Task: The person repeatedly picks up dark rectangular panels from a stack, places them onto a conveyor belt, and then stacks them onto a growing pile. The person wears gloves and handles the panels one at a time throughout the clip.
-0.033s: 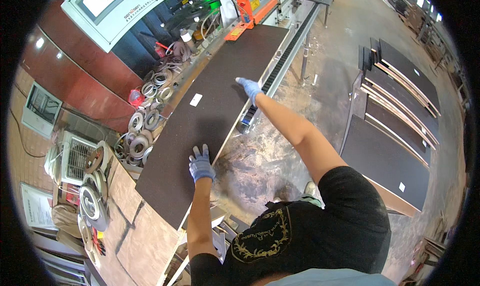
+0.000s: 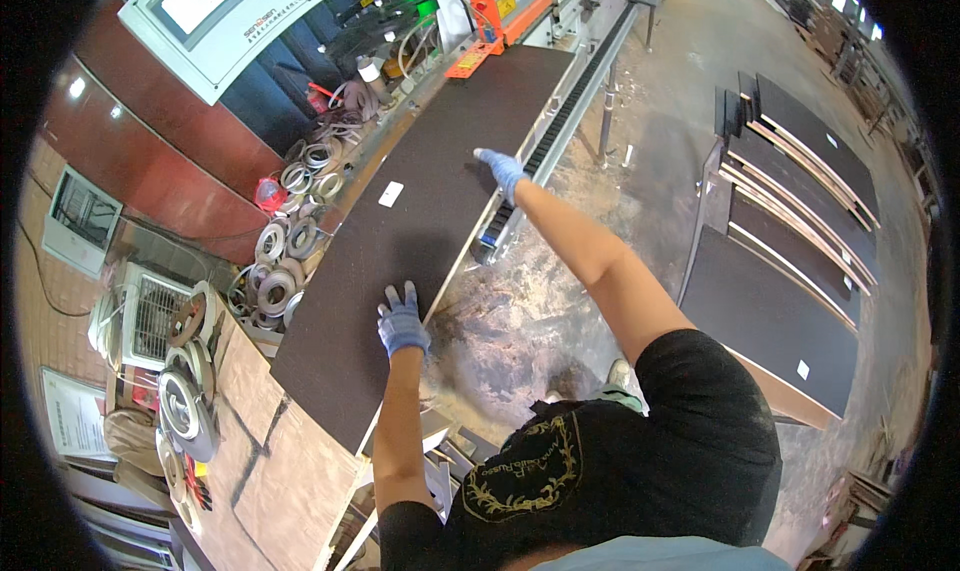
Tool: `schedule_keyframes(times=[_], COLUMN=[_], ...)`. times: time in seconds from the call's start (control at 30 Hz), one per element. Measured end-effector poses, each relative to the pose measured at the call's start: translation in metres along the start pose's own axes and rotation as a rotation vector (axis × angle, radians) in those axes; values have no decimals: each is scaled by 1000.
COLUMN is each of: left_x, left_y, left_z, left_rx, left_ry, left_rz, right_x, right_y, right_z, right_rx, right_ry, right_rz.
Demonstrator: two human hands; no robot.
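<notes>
Panel (image 2: 435,146) mid-frame is long, dark brown, pale-edged, white sticker (image 2: 391,194); left hand (image 2: 403,322) on it, grip spread wide; right hand (image 2: 503,174) at its edge, can't tell that grip.

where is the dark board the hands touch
In the head view, the board lies left of centre, left hand on top, right hand at its edge, far end beside the orange part.
</notes>
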State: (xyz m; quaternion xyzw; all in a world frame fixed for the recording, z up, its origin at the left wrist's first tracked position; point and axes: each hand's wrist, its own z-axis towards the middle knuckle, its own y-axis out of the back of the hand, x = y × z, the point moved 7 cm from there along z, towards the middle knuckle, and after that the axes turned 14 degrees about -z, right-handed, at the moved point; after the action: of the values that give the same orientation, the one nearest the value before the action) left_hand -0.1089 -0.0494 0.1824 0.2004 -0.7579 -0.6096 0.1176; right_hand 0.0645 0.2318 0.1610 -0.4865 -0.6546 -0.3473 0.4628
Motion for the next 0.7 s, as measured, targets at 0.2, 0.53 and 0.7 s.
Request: schedule_keyframes(times=[0.2, 0.53, 0.7], left_x=[-58, -108, -202], left_y=[6, 12, -28], left_z=[35, 37, -52], left_rx=[-19, -190, -520], left_ry=[-42, -182, -1003], left_rz=[93, 132, -372], right_x=[-74, -306, -444], right_y=[116, 313, 379], right_z=[-28, -316, -365], right_rx=[-432, -699, -774], right_ry=[132, -380, -686], right_rz=[-261, -597, 148])
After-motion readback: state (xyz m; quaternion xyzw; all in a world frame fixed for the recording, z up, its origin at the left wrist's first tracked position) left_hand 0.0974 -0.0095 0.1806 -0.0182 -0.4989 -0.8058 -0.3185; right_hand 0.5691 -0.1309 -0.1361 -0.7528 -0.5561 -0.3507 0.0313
